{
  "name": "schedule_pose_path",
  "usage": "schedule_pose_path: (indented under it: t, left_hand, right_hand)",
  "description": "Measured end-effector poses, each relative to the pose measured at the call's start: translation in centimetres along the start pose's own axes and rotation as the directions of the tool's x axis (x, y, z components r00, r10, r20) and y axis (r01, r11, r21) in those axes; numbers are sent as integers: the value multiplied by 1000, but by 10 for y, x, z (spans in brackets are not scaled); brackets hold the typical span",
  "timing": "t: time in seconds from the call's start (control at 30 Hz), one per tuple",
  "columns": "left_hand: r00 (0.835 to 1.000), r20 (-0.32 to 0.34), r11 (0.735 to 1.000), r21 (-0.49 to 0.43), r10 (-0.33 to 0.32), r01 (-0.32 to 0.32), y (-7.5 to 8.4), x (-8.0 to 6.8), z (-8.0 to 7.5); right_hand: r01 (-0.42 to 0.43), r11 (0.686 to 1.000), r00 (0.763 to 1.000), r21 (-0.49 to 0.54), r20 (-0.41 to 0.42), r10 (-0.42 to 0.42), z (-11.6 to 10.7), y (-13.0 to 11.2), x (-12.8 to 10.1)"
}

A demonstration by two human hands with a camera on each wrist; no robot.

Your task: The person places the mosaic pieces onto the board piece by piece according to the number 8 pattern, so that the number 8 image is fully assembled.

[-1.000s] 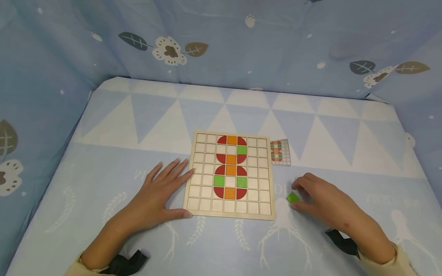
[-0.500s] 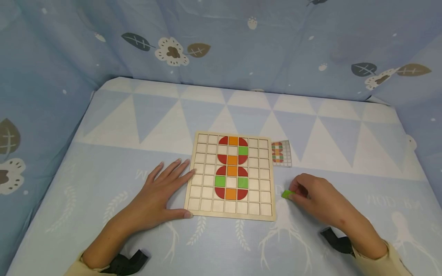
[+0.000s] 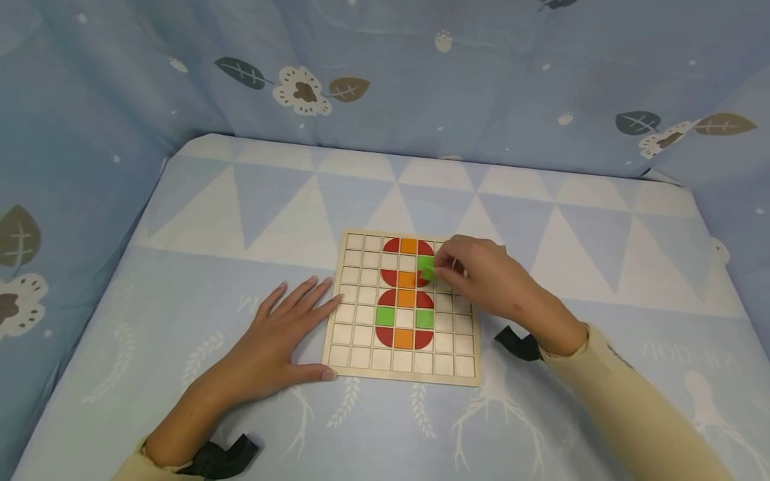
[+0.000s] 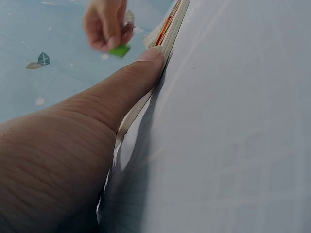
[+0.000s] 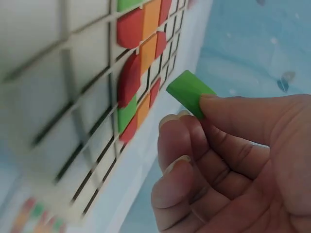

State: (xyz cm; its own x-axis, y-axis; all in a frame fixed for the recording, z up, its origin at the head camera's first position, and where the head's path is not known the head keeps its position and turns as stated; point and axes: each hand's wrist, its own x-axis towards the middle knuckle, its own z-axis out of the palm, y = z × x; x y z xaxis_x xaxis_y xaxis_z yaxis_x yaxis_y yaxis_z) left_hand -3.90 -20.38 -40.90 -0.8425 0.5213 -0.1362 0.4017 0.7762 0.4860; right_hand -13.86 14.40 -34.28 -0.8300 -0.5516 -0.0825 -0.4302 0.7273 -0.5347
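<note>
A square wooden grid board lies on the table, with red quarter-round, orange and green tiles set in a figure-eight pattern. My right hand is over the board's upper right part and pinches a green square tile between thumb and fingertips. In the head view that tile overlaps a set green tile and the red one below it. My left hand lies spread with straight fingers at the board's left side, its thumb and a fingertip touching the edge.
A small pattern card sits beside the board's right edge, mostly hidden by my right hand in the head view. A blue printed cloth hangs along the back and sides of the table. Black straps sit at both wrists.
My right hand has lifted the green tile from the table right of the board and carried it left and away from me, over the board. The left hand has stayed in place.
</note>
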Motion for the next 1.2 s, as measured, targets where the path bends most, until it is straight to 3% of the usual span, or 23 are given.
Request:
schedule_pose_path:
  t: [0.23, 0.5, 0.63, 0.97, 1.2]
  left_hand:
    - [1000, 6, 1000, -7, 1, -1, 2, 2, 0]
    - [1000, 14, 1000, 2, 10, -10, 3, 5, 1]
    - [1000, 15, 1000, -1, 18, -18, 2, 5, 0]
    - [999, 22, 1000, 1, 28, -28, 0, 7, -1]
    - [999, 14, 999, -4, 32, -32, -1, 8, 0]
  right_hand:
    - [42, 999, 997, -32, 71, -39, 7, -16, 47]
    - [35, 996, 989, -76, 143, -24, 18, -14, 65]
    - [25, 997, 989, -79, 151, -13, 23, -13, 66]
    - [33, 992, 997, -124, 74, -24, 34, -13, 55]
    - [78, 990, 995, -114, -54, -85, 24, -15, 22]
